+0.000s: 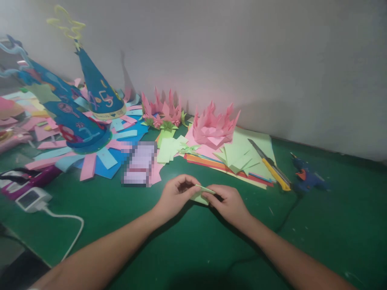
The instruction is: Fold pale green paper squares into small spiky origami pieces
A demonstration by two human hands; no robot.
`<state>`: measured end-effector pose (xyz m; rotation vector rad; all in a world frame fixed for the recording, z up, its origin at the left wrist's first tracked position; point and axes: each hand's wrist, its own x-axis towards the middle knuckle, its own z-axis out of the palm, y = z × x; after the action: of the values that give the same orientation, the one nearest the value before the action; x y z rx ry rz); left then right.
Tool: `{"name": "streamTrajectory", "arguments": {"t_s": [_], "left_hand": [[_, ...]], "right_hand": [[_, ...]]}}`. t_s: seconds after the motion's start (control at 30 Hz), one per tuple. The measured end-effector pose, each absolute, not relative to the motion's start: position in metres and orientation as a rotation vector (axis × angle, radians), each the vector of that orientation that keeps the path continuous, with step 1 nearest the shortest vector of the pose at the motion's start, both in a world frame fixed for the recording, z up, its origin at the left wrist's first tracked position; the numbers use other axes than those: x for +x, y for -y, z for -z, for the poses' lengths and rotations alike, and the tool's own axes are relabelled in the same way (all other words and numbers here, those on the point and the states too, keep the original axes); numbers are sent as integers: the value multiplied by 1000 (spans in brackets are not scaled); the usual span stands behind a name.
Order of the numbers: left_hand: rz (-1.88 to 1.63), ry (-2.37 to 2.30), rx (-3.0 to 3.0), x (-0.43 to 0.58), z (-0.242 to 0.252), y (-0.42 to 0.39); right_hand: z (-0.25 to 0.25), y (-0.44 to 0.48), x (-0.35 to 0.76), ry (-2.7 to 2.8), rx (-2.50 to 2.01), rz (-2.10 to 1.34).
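A small folded piece of light green paper [202,194] sits between both my hands, just above the green table [127,225]. My left hand [177,193] pinches its left end with curled fingers. My right hand [228,201] grips its right end, fingers closed over it. Behind my hands lies a pile of folded green paper pieces [238,157] on a stack of coloured sheets [211,163].
Two pink paper lotus flowers [213,127] [161,110] stand near the wall. A yellow utility knife [270,165] and a blue glue gun [306,175] lie at the right. Blue paper cones [96,86], paper strips and a white charger [33,199] with its cable fill the left.
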<state>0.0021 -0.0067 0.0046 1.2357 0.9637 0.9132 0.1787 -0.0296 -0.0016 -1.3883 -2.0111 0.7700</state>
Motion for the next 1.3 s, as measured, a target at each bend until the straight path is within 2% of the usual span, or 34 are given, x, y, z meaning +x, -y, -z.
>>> {"name": "streamTrajectory", "arguments": {"t_s": [0.57,0.97,1.3], "left_hand": [[-885,-732,971,-3,-4,-1],[-811,-1003,1363,2,1,4],[-876,-873,1094,-1,-2,-2]], "right_hand": [[-1,31,178,1979,-1343,-816],[-3,30,178,1810,-1361,-1011],[0,27,179,1558,-1262,-982]]}}
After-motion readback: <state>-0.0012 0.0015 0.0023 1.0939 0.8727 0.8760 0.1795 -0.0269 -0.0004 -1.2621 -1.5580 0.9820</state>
